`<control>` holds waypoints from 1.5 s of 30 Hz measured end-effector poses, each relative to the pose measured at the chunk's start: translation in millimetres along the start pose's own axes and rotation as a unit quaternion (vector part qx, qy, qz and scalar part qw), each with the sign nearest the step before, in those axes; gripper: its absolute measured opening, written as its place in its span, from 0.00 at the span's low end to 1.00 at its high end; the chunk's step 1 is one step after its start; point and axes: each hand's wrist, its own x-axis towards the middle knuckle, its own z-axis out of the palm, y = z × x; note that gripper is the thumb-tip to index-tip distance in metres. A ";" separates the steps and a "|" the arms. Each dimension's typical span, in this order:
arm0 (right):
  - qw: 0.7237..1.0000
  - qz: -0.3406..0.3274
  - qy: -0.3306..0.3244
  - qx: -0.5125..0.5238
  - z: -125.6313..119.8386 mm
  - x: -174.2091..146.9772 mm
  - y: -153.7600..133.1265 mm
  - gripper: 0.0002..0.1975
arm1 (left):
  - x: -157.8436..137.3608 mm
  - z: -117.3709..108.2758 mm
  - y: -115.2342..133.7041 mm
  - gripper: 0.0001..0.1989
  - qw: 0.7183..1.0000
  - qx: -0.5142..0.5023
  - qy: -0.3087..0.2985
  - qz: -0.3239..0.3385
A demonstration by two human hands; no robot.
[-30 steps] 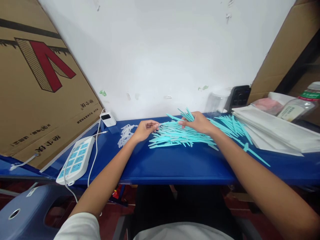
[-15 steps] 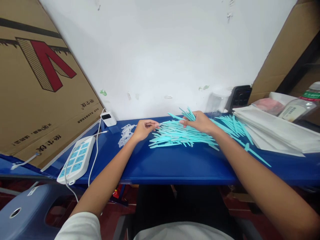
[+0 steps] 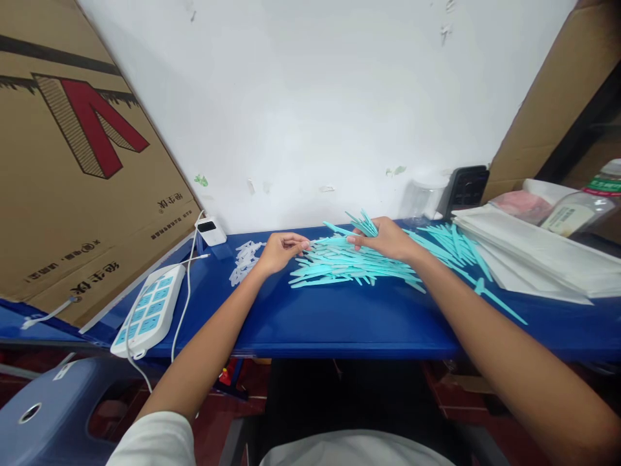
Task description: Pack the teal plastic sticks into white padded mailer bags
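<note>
A person bends 2 bare hands to close fingertip work over a blue table [image 3: 330, 323], the left hand [image 3: 287, 250] pinching thumb against forefinger at the left end of a heap of teal sticks [image 3: 356, 262], the right hand [image 3: 385, 236] gripping a bunch of teal sticks [image 3: 365, 223] above it. Whether the left pinch closes on anything (the tips are too small to read) cannot be told. Small pale pieces [image 3: 244, 262] lie beyond the left wrist, near the wall. The step in hand appears to be handling 1 slim part between both sets of fingertips; the next move would seem to call for a light left pinch and a right hold firm enough to keep the bunch together
</note>
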 end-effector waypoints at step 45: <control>0.989 0.075 0.101 -0.077 -9.8 13.1 23.1 0.21 | -1.3 -85.9 -37.0 0.14 0.898 0.436 0.044 -0.025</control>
